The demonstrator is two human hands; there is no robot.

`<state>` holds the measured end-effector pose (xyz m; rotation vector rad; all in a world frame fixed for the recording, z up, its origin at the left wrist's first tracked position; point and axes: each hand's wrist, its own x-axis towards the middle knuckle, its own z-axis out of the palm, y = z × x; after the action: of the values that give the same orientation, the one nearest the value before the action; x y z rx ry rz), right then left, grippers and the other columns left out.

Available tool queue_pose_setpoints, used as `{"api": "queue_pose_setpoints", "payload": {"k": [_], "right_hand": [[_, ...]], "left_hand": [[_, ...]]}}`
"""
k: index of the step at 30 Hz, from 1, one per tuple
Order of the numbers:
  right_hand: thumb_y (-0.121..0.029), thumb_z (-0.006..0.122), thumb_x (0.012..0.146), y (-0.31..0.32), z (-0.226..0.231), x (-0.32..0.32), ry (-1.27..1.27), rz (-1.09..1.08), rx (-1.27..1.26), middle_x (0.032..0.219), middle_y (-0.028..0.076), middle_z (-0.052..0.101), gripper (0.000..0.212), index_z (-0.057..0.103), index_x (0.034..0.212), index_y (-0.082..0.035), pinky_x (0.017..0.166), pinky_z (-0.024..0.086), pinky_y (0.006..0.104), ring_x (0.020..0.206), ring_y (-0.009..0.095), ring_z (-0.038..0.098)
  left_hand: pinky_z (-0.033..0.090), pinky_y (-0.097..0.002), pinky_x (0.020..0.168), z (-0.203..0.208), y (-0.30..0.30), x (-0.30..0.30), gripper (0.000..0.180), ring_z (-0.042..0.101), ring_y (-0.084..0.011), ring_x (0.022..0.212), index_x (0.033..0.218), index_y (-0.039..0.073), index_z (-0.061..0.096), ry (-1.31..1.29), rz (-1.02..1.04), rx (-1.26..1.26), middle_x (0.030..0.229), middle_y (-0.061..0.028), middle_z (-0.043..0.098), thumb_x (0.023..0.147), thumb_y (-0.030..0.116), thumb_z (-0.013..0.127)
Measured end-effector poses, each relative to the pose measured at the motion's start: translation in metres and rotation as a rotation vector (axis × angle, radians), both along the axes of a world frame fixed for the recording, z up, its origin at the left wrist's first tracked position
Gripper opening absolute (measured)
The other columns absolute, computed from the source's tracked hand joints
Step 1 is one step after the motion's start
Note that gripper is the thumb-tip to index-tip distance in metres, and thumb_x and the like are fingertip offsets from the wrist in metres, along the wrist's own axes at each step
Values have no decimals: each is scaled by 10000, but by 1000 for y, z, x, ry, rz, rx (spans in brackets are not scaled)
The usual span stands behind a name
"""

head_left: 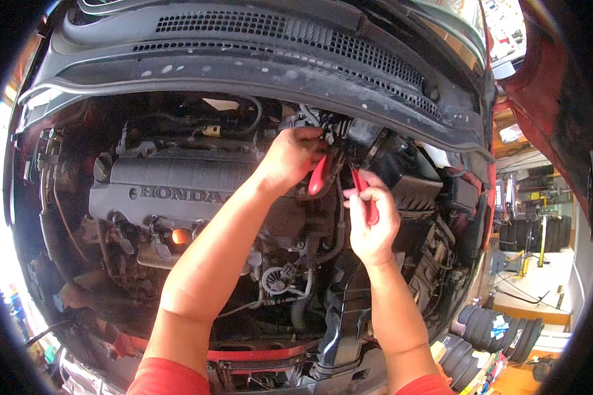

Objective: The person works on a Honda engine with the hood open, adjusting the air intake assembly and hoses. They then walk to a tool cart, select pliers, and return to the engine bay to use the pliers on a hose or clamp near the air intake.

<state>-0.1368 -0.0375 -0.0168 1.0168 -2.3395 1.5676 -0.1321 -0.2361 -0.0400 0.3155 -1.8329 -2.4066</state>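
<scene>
Near the back of the engine bay, my left hand [288, 160] reaches in with curled fingers beside hoses and the black intake duct [366, 137]. A thick red handle [319, 175] hangs right by this hand's palm; what the fingertips grip is hidden. My right hand [375, 227] is closed around a slim red-handled tool [358, 182], its end pointing up toward the duct. The tool's working end is lost in shadow. I cannot tell whether the two red handles belong to one pair of pliers or to separate tools.
A grey engine cover [158, 187] lies left of my arms, and a black air filter box [408, 178] to the right. The cowl panel [244, 72] overhangs the back. Orange dipstick loop [180, 236] stands in front; stacked tires [501, 329] are beyond the car's right side.
</scene>
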Motion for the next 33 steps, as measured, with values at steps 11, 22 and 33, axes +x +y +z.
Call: {"api": "queue_pose_setpoints", "payload": {"k": [11, 22, 33], "right_hand": [[-37, 592, 948, -19, 22, -31, -293, -51, -100, 1030, 138, 670, 84, 586, 1008, 22, 592, 560, 258, 710, 138, 661], [-79, 612, 950, -23, 30, -32, -250, -140, -30, 817, 100, 685, 131, 629, 997, 42, 545, 515, 219, 617, 128, 648], [-444, 721, 859, -35, 62, -29, 217, -267, 507, 735, 94, 660, 497, 637, 939, 39, 663, 496, 288, 698, 146, 613]], "left_hand": [[504, -252, 760, 6, -12, -4, 344, 550, -53, 857, 1169, 31, 657, 462, 100, -472, 884, 9, 644, 853, 129, 751], [500, -233, 802, 8, -26, -18, 319, 558, -55, 860, 1097, -10, 682, 532, -98, -255, 909, -4, 686, 816, 101, 783], [505, -267, 819, 5, -22, -22, 350, 591, -75, 852, 1081, -6, 689, 618, -90, -248, 918, -32, 717, 779, 126, 807]]}}
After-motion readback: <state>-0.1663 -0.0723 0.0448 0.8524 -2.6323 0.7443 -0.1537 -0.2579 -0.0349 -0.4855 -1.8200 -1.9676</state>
